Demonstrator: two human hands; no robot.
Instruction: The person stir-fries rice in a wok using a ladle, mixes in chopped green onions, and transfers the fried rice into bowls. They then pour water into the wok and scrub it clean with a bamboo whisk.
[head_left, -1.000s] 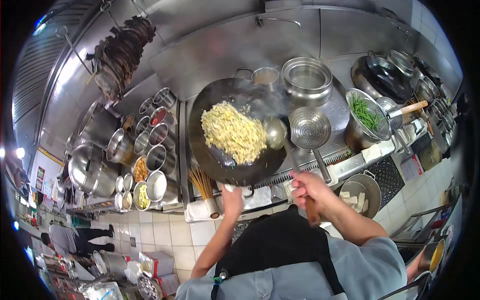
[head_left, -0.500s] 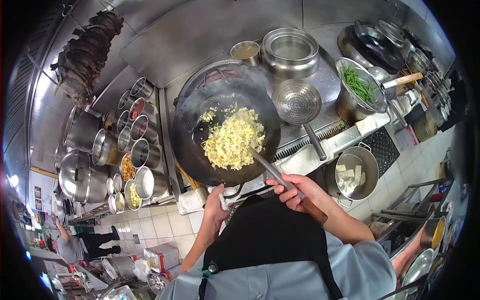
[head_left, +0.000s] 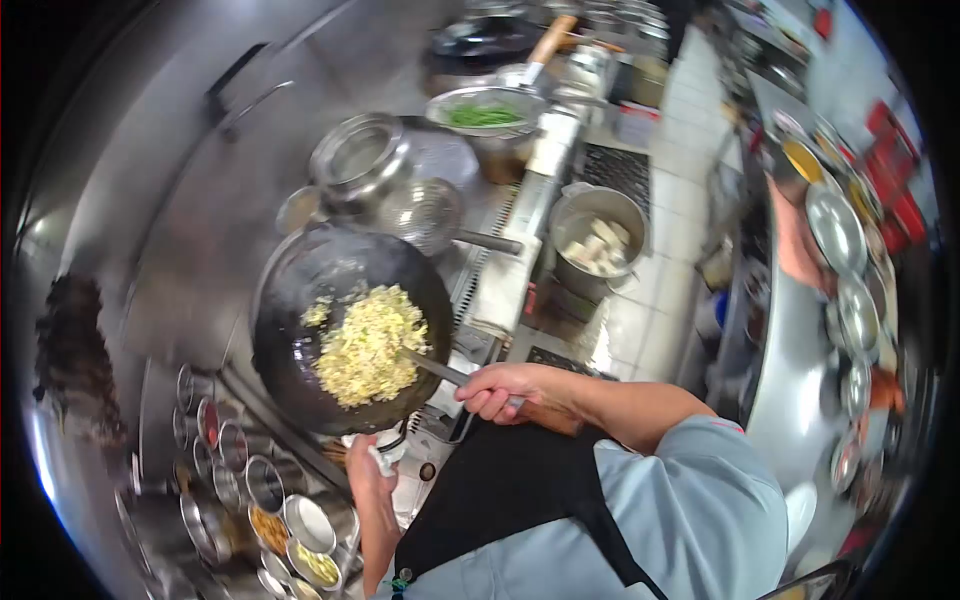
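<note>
A dark wok [head_left: 285, 370] holds a yellowish heap of fried rice [head_left: 370, 345] with green bits, and a small clump lies apart toward the back. My right hand [head_left: 500, 392] is closed around a long-handled wok utensil [head_left: 436, 368] with a metal shaft and wooden end. Its head is buried in the rice, so its shape is hidden. At the wok's near rim, my left hand [head_left: 370, 468] is closed on the wok's loop handle, with a folded white cloth [head_left: 385, 455] in its grip.
Beyond the wok stand a perforated skimmer [head_left: 425, 215], a steel pot [head_left: 360, 155] and a strainer of green vegetables [head_left: 485, 115]. Rightward, a pot [head_left: 600, 240] holds pale blocks. Ingredient containers [head_left: 265, 485] crowd the lower left. A steel counter [head_left: 800, 380] with bowls runs along the right.
My view has turned to the right, so the wok and stove appear further left and rotated. Both hands keep their holds, and the rice heap looks much the same.
</note>
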